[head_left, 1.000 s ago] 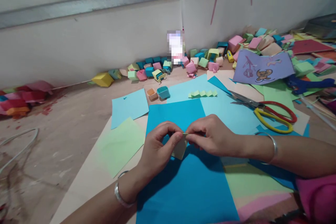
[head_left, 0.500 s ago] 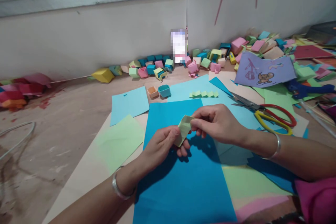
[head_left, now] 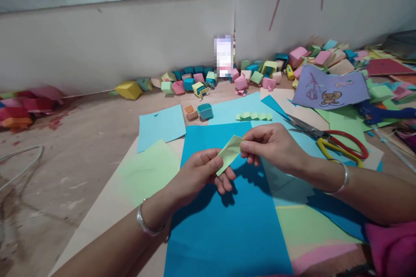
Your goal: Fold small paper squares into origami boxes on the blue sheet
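A small pale green paper strip (head_left: 229, 153) is stretched between both my hands above a large blue sheet (head_left: 227, 207). My left hand (head_left: 201, 175) pinches its lower end with thumb and fingers. My right hand (head_left: 273, 145) pinches its upper end, fingers closed. Each wrist wears a silver bangle. The strip lies flat and slanted, lower left to upper right.
Scissors (head_left: 331, 140) with red and yellow handles lie right of my hands. A folded green zigzag strip (head_left: 253, 116), two small paper boxes (head_left: 199, 111), light blue and green sheets, a purple drawing (head_left: 329, 88) and several folded paper cubes (head_left: 195, 80) line the wall.
The green paper piece was pinched small and folded between my fingertips; my hands have drawn apart and risen, and the piece now shows stretched out as a flat strip.
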Tool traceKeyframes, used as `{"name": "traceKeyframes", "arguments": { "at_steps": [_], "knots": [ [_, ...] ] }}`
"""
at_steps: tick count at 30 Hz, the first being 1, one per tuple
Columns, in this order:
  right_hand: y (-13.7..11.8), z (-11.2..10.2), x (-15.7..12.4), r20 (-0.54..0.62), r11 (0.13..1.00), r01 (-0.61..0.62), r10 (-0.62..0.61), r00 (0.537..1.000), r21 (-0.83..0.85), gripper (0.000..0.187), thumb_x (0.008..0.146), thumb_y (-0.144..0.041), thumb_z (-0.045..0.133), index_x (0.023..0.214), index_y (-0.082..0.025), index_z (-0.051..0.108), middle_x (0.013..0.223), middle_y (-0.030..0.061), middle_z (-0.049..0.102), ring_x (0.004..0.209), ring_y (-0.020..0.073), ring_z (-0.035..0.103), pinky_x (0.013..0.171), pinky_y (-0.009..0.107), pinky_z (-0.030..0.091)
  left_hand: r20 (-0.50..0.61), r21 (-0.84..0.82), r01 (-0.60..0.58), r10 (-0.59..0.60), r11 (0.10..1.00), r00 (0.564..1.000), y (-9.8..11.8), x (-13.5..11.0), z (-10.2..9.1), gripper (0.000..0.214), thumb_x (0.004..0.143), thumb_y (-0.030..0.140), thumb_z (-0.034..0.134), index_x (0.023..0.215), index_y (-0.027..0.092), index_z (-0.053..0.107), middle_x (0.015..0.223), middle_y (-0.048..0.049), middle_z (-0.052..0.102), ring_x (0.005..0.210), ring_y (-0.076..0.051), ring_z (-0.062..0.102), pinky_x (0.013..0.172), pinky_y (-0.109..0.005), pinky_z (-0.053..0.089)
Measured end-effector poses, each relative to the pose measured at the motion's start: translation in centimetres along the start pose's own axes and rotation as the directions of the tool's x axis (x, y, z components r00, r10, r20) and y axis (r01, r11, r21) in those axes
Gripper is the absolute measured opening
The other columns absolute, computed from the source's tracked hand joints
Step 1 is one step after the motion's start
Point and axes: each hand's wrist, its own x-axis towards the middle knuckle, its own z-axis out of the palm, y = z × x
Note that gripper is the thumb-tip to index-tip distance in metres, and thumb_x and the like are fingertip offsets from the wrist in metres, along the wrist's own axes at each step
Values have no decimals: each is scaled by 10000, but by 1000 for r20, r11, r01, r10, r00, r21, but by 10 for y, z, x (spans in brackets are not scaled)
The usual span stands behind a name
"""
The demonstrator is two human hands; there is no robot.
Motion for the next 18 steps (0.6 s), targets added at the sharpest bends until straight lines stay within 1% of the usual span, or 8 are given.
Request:
{"name": "traceKeyframes", "arguments": {
  "at_steps": [2,4,6,10,12,14,16,18],
  "knots": [
    [-1,-3,2,-27,999,6,-7,1000,-40,188,760,-304,642,675,-137,648,603,23,651,477,109,573,432,214,469,-134,26,-1,4,1000,991,0,2,0,272,856,378,648,928,123,591,767,-74,718,575,-144,672,504,-228,528],
    [-1,-6,5,-42,990,6,-12,999,-141,179,759,-290,631,656,-143,629,586,14,638,474,105,556,432,212,432,-278,88,-8,32,996,960,0,3,0,234,850,351,649,887,129,587,735,-59,721,548,-127,656,510,-220,523],
    [1,-10,10,-20,954,27,-34,999,-299,167,752,-269,626,637,-149,610,547,-8,597,473,96,522,438,210,376,-349,164,-1,59,987,935,2,4,0,202,855,330,627,863,131,593,678,-45,714,507,-114,631,503,-216,510],
    [6,-14,17,82,835,161,-139,987,-527,191,801,-304,597,700,-150,647,589,-19,576,541,90,479,511,222,323,-337,288,50,53,956,940,5,3,1,201,867,311,583,790,127,605,571,-26,674,466,-109,599,496,-212,485],
    [10,-14,20,89,789,206,-190,978,-579,206,832,-291,563,718,-151,662,613,-18,583,562,90,470,544,228,315,-326,318,73,37,945,945,6,3,2,215,875,319,566,786,127,604,556,-21,661,461,-107,588,493,-210,474],
    [15,-14,23,76,750,213,-213,974,-626,199,828,-259,556,696,-152,661,598,-20,574,559,91,457,559,234,299,-320,367,88,37,926,947,6,2,3,219,884,330,548,811,132,606,561,-14,653,450,-105,568,479,-211,454],
    [21,-14,27,82,715,212,-213,974,-666,187,816,-237,559,680,-155,658,591,-18,572,559,95,450,564,241,278,-316,464,81,79,882,946,5,2,4,207,890,337,531,865,147,610,589,-5,652,452,-112,562,475,-221,443],
    [29,-12,31,110,671,226,-211,971,-706,198,811,-226,558,646,-157,642,576,-15,559,554,99,434,560,250,249,-314,591,62,159,804,936,2,2,2,198,895,339,518,970,170,591,603,12,641,503,-142,603,503,-238,445]
  ]
}}
